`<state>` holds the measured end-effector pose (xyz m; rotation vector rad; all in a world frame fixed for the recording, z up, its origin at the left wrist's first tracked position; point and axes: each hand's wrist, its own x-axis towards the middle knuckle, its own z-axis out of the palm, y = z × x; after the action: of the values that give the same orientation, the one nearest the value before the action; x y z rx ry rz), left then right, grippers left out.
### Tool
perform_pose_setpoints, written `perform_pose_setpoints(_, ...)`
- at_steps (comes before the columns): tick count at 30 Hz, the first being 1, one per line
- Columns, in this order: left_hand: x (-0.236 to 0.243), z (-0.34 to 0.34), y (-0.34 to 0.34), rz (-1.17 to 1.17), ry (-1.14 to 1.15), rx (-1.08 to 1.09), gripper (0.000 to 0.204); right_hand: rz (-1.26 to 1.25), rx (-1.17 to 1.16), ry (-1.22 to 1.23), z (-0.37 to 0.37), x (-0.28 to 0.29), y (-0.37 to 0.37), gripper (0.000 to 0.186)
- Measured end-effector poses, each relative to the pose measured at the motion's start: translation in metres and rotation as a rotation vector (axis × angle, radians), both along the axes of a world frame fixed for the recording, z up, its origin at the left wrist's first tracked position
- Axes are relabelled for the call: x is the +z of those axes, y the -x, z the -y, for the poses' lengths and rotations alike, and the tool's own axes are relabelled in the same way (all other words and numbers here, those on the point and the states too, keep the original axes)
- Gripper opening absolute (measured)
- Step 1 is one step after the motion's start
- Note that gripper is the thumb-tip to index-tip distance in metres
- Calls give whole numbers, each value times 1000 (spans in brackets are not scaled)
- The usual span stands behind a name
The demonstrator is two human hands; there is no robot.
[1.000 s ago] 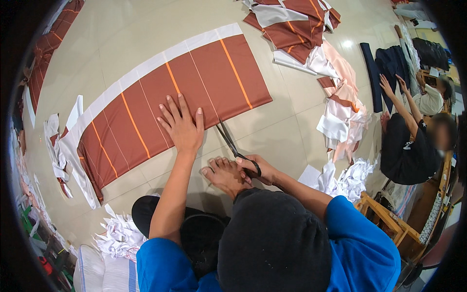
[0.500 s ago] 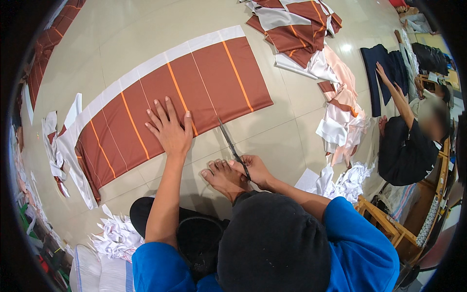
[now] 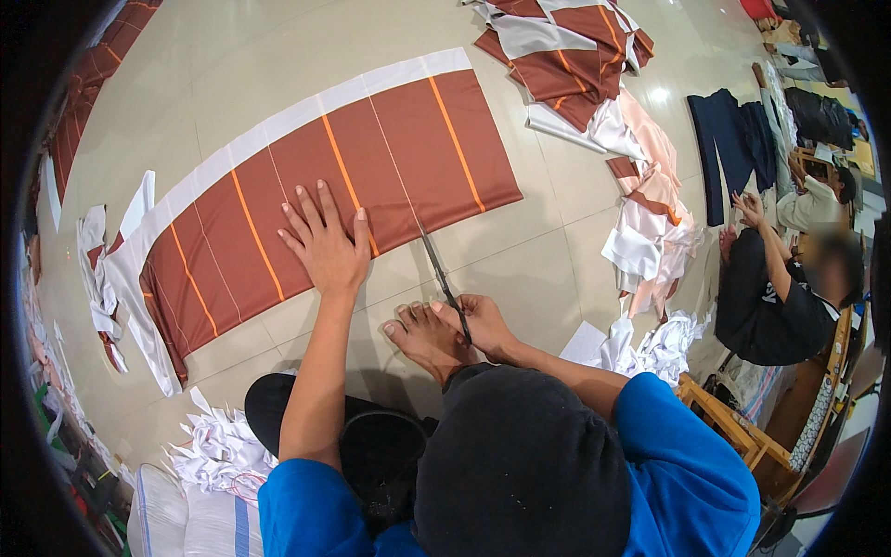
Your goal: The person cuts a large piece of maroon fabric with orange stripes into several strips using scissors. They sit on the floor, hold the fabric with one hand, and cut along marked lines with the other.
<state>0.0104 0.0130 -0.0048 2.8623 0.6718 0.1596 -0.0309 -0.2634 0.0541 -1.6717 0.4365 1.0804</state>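
A long brown fabric piece with orange and thin pale stripes and a white upper border lies spread on the tiled floor. Flat on its lower middle rests my left hand, fingers spread. My right hand is closed round the handles of black scissors. The scissors' tips meet the fabric's near edge, close to a thin pale stripe. My bare foot is on the floor just left of the scissors' handles.
Heaped brown and white fabric lies at the far right, with pale pink and white cloth trailing nearer. White scraps are piled at lower left. At right, another person sits by dark blue trousers, near a wooden frame.
The scissors' tips have shifted very slightly right along the near edge. My left hand stays on the fabric. The other person's arm has drawn back from the dark blue trousers.
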Motion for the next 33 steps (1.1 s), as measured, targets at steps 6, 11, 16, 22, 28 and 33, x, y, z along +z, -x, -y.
perform_pose_setpoints(6,1,0,-1,-11,0,3,83,2,-10,-1,1,1,2,65)
perform_pose_setpoints(11,2,0,-1,-21,5,6,83,-31,-44,-13,-1,5,1,52)
perform_pose_setpoints(16,1,0,0,-43,-11,11,84,-37,-53,-16,-2,8,0,51)
perform_pose_setpoints(22,2,1,-1,-33,-9,8,83,-1,-33,-22,4,-4,4,62)
perform_pose_setpoints(28,2,1,-2,-27,-10,5,82,23,2,-10,8,-9,6,63)
perform_pose_setpoints(33,3,1,-1,-22,-8,7,81,15,25,3,6,-2,3,63)
